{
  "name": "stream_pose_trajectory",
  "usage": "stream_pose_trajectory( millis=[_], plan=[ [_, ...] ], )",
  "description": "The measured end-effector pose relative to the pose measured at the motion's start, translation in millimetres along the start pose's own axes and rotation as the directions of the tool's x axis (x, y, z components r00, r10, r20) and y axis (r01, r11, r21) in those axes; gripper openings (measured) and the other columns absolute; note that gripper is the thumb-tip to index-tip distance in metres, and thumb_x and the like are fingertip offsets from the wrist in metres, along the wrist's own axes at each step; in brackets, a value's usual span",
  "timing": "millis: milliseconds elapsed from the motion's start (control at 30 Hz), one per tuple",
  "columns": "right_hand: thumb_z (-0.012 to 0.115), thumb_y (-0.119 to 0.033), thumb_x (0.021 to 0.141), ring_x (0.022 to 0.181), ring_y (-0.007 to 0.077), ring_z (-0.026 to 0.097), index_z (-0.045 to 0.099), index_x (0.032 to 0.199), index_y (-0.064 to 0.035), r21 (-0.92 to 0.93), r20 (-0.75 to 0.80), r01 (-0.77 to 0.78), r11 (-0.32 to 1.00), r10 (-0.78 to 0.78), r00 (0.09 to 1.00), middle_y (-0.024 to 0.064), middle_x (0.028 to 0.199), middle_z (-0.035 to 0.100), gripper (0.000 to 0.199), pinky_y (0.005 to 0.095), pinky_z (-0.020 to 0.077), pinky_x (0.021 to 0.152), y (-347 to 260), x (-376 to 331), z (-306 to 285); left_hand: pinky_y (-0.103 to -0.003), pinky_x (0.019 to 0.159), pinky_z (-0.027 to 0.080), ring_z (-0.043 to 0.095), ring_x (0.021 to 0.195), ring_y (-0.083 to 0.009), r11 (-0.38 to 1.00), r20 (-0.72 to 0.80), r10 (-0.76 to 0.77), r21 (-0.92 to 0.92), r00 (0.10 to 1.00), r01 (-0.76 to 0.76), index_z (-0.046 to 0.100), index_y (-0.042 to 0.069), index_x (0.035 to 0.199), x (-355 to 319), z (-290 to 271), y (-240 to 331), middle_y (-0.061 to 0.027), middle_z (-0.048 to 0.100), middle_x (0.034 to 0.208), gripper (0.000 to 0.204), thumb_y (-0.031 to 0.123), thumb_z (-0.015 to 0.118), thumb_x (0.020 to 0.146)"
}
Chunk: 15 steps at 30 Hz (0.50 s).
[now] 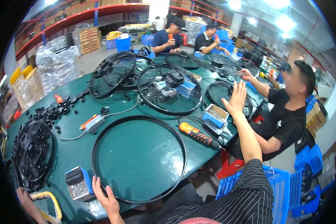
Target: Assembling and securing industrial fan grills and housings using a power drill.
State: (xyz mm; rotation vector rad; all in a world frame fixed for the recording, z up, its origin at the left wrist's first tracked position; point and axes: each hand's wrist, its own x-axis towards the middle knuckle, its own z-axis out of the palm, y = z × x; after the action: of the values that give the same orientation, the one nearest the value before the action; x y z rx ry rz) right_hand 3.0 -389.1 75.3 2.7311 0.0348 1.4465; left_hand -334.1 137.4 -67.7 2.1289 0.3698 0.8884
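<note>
Best to steady black ring [139,117] flat on tabletop [71,153] with left hand [107,201], close by and spread wide, and right hand [235,102], raised, wide, empty.

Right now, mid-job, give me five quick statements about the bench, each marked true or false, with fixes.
1. The left hand is beside the black hoop's rim. True.
2. The right hand grips a power tool. False: the right hand is raised, open and empty.
3. The orange-and-black power tool lies right of the hoop. True.
4. The hoop stands on edge. False: it lies flat on the green table.
5. Fan guards lie beyond the hoop. True.
</note>
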Motion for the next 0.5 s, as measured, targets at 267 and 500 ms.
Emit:
stream_pose_trajectory(
  millis=[267, 500],
  plan=[
    [0.090, -0.045, 0.057, 0.122, 0.0367, 0.047, 0.054, 0.114, -0.0014, 0.098, -0.158, 0.146, 0.984, -0.129, 0.979, 0.0200, 0.123, 0.052, 0.080, 0.0484, 0.0361, 0.104, 8.3, 31.9, 1.3, -0.047, 0.113, 0.031, 0.042, 0.135, -0.0381, 1.000, -0.055, 0.006, 0.018, 0.998, -0.005, 0.052, -0.006, 0.132, -0.8, -0.3, 2.4, -0.0235, 0.045, 0.145, 0.044, 0.020, 0.054, 0.096],
    [0.090, -0.061, 0.048, 0.050, 0.0228, 0.047, 0.042, 0.058, -0.0083, 0.225, -0.450, 0.350, 0.910, -0.221, 0.865, 0.0050, 0.055, 0.043, 0.072, 0.0360, 0.0387, 0.049, 4.8, 59.9, -45.5, -0.049, 0.112, 0.032, 0.043, 0.133, -0.0398, 0.979, -0.040, 0.137, 0.157, 0.990, -0.129, 0.055, -0.003, 0.128, 1.6, -3.2, 18.6, -0.0227, 0.047, 0.143, 0.042, 0.009, 0.061, 0.089]
  ],
)
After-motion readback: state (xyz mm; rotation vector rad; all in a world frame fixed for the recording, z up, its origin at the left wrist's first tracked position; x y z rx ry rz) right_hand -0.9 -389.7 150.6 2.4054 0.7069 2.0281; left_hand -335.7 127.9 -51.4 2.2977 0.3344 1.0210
